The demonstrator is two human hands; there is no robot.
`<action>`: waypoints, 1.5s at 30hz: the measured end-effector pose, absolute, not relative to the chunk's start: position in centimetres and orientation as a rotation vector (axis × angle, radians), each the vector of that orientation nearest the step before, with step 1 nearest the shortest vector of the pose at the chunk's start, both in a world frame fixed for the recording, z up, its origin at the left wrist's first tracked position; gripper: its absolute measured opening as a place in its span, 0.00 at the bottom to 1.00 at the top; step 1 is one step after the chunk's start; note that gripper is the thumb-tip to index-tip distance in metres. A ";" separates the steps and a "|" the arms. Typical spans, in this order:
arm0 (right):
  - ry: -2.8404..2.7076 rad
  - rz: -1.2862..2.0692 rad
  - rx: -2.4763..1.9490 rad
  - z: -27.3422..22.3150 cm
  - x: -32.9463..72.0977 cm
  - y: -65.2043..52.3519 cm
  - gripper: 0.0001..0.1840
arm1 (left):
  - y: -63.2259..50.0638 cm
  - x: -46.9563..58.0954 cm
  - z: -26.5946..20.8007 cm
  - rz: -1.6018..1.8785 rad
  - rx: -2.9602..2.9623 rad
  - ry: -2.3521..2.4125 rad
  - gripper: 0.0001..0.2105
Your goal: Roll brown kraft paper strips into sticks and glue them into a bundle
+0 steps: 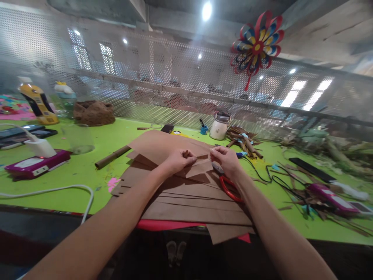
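Note:
Between the thumb and fingers of my left hand [182, 160] is a small piece of brown paper [199, 168], partly folded or creased along its top. My right hand [225, 158] is closed in a pinch close to the paper's right end; what sits between its fingertips is too small to make out. Under my right wrist, scissors [230, 189] with red handles rest on the stack, blades pointing away from me. Overlapping brown paper sheets [180, 208], some with cut slits, lie beneath both hands and hang slightly over the table's front edge.
Left stand a purple device [37, 163] with a white plug, a clear cup [78, 139], a yellow bottle [37, 103] and a brown paper roll [112, 157]. A white jar [219, 126] and paper scraps [243, 142] are behind. Cables and another purple device [332, 198] lie right.

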State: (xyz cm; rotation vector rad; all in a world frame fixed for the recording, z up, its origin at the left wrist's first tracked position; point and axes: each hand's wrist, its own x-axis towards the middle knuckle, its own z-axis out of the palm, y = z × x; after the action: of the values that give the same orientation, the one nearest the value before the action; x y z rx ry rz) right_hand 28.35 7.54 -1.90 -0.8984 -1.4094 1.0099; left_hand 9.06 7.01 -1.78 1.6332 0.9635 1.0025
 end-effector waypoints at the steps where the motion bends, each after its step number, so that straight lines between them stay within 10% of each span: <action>1: -1.405 1.026 -0.896 -1.8 28.1 7.3 0.15 | 7.0 9.1 -1.8 1.008 1.630 0.948 0.16; 45: -1.446 1.067 -1.016 -3.0 26.2 6.6 0.16 | 6.7 9.2 -1.7 0.935 1.565 0.881 0.16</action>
State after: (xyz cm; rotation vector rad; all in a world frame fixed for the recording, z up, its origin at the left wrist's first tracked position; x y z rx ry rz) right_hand 26.16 6.64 -3.04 -1.0158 -1.4461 1.0672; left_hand 9.21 6.67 -1.68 1.5653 0.8809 0.9347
